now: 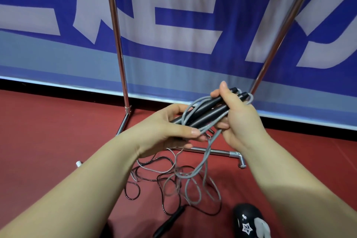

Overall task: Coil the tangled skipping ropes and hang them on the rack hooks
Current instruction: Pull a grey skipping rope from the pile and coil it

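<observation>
Skipping ropes are the whole story here, and one of them, the grey rope, is up in both hands with its two black handles bunched side by side. Right hand has its fingers curled around the upper ends of the handles, thumb sticking up over the top, with the grey cord looping out just past the handle tips. Left hand is wrapped around the lower ends, thumb stretched along the cord and pinning a loop against the handles, so both hands are closed on the same bundle. From there the grey cord hangs down in loose loops to the red floor, where it's mixed into a messy pile with a thinner black rope; I can't tell exactly where one crosses over or under the other. That black rope's handle lies on the floor near the bottom edge, just left of a black shoe with a white star on it. Behind the hands stands the chrome rack, two uprights and a low bar on the floor, in front of a blue and white banner.
</observation>
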Available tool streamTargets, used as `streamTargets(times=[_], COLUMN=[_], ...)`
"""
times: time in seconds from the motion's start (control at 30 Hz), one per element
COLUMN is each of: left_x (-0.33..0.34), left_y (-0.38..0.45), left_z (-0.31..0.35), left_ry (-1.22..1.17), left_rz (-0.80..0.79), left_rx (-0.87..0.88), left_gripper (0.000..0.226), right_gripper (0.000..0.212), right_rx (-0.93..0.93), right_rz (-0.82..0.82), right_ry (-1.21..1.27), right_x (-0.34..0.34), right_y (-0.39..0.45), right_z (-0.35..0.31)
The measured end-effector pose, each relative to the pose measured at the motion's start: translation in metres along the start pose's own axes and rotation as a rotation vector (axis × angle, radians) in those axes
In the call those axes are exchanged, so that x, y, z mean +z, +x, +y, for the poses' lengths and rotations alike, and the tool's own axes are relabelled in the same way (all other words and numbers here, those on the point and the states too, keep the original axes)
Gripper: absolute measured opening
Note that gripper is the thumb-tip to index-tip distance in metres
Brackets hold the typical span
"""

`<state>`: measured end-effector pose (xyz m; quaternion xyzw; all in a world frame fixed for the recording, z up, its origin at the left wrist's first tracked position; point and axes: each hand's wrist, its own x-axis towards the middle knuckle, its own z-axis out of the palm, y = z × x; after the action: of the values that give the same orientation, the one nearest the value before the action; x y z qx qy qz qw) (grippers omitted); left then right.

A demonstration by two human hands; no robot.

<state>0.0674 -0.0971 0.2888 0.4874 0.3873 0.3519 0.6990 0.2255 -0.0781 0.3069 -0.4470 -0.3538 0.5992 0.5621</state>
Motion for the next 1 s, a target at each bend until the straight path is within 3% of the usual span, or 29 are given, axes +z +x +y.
streamTargets(times=[0.2,0.4,0.53,0.7,0.87,1.0], left_x=[0.007,0.019,0.020,0.018,0.016,0.019], left_y=[0.008,0.009,0.009,0.006,-0.003,-0.004], left_z=[-0.004,-0.009,-0.011,-0.006,-0.001,-0.005], left_ry=[0.101,0.196,0.215,0.307,0.405,0.410], left_rz=[0.314,0.466,0.466,0.388,0.310,0.381], left_rx=[0.197,0.179,0.190,0.193,0.248,0.302], left_gripper=[0.013,0.020,0.022,0.004,0.023,0.031], right_gripper=[0.035,0.035,0.036,0.036,0.038,0.038], right_rx=[0.059,0.049,0.002,0.059,0.163,0.183], right_rz=[0.088,0.097,0.098,0.083,0.054,0.046], right_ry=[0.214,0.250,0.202,0.258,0.291,0.299], right_x=[-0.003,0.001,0.002,-0.003,-0.008,-0.006], right_y=[-0.001,-0.002,-0.002,0.002,0.009,0.011], right_z=[-0.004,0.000,0.000,-0.004,-0.002,0.005])
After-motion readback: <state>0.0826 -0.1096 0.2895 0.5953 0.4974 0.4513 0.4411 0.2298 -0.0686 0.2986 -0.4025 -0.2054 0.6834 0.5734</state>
